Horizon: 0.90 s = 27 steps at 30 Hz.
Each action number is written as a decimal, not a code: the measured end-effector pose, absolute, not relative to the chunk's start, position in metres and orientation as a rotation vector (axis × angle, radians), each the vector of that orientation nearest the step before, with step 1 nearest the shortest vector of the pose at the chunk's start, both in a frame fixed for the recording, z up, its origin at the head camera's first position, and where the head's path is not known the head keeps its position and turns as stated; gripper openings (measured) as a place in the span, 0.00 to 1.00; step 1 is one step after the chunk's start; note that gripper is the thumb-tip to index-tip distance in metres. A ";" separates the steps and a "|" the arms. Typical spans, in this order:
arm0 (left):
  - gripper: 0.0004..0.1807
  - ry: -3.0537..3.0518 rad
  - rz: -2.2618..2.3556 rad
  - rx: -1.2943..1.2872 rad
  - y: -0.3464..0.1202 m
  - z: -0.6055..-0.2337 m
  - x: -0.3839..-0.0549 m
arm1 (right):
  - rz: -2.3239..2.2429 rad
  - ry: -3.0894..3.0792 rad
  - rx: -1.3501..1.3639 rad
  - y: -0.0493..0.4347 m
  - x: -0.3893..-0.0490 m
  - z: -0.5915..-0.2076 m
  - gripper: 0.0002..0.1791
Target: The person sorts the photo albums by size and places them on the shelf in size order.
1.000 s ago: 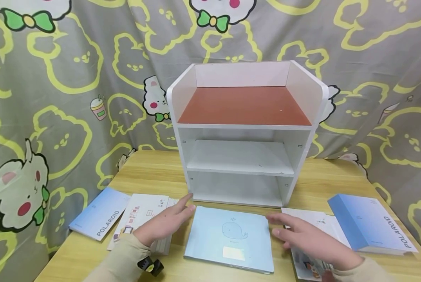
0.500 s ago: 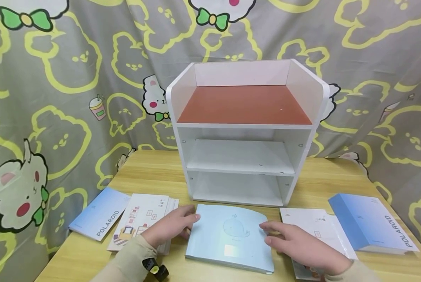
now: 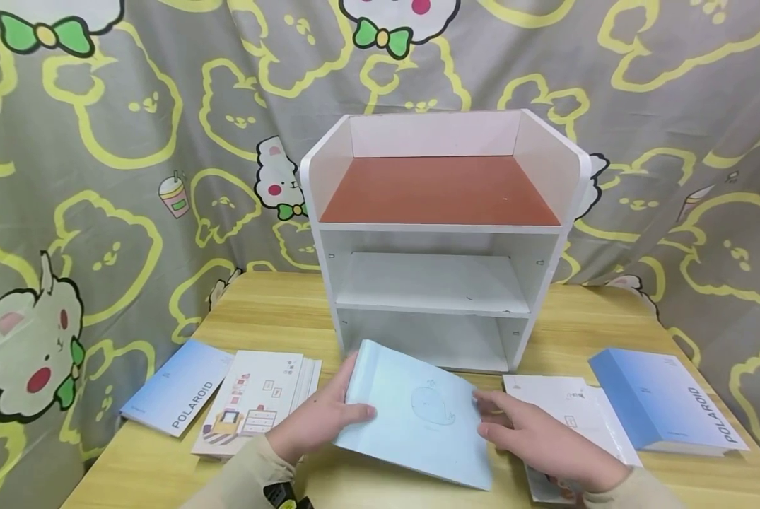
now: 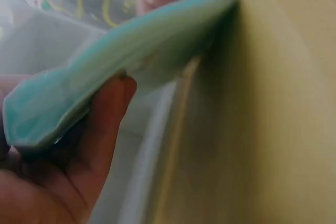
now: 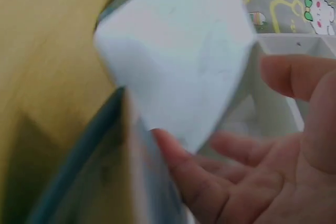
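A light blue book [image 3: 421, 424] with a whale outline on its cover is tilted in front of the white shelf unit, its left side raised. My left hand [image 3: 325, 413] grips that left edge, thumb on the cover and fingers underneath. In the left wrist view the book [image 4: 126, 40] appears edge-on in the hand [image 4: 68, 166]. My right hand [image 3: 539, 438] is beside the book's right edge with loosely bent fingers. The right wrist view has this hand [image 5: 257, 166] with thumb and fingers spread; whether a fingertip touches the book [image 5: 178, 56] I cannot tell.
The white shelf unit [image 3: 440, 228] with a reddish-brown top stands at the back of the wooden table [image 3: 271, 300]. White illustrated books [image 3: 259, 396] and a blue POLAROID book [image 3: 179, 385] lie left. More white books [image 3: 564, 396] and a thick blue POLAROID book [image 3: 669, 403] lie right.
The left hand has moved from beside the light blue book to gripping its left edge, and that side has risen off the table. The right hand has moved slightly closer to the book.
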<state>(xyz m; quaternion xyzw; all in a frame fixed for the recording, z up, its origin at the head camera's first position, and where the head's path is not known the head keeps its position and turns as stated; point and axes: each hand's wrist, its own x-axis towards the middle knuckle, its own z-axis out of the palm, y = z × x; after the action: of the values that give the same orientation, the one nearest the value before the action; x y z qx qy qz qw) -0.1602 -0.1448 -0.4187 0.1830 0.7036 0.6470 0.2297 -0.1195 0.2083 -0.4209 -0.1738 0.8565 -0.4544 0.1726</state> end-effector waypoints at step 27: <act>0.30 2.122 1.820 0.861 -0.130 -0.302 -0.158 | -2.258 1.938 -0.922 0.216 -0.123 -0.322 0.22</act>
<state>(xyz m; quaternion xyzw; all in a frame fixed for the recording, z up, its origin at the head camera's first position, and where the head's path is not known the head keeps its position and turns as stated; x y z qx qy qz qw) -0.1584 -0.1299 -0.3022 0.2926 0.7213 0.6185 0.1080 -0.1232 0.2164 -0.3216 -0.2959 0.6221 -0.7248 0.0132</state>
